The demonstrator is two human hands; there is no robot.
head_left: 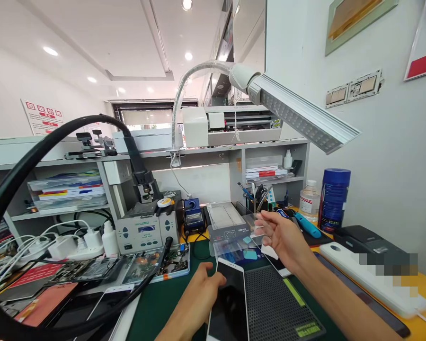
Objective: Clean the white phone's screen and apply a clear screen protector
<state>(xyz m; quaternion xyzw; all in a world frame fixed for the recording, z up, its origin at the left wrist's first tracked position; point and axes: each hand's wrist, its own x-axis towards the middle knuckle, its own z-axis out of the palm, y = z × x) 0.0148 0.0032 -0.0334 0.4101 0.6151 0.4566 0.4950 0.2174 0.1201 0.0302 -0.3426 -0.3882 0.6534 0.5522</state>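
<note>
My left hand (202,296) grips a white-framed smartphone (229,298) by its left edge, the thumb lying over the dark screen. The phone is tilted up a little at the bottom centre. My right hand (282,239) is raised to its upper right, fingers curled at the edge of a clear plastic sheet (246,225); the exact grip is hard to see through it. Below the right hand lies another white phone (275,260). A black perforated pad (279,303) with yellow-green labels is beside the held phone. Light-blue pieces (250,255) lie behind it.
A green mat (156,303) covers the work surface. On the left stand a grey soldering station (147,232), a tray of circuit boards (177,263) and several phones. A black flexible hose (39,147) arcs across the left. At right are a white power strip (369,279), bottle (308,199) and blue canister (335,199).
</note>
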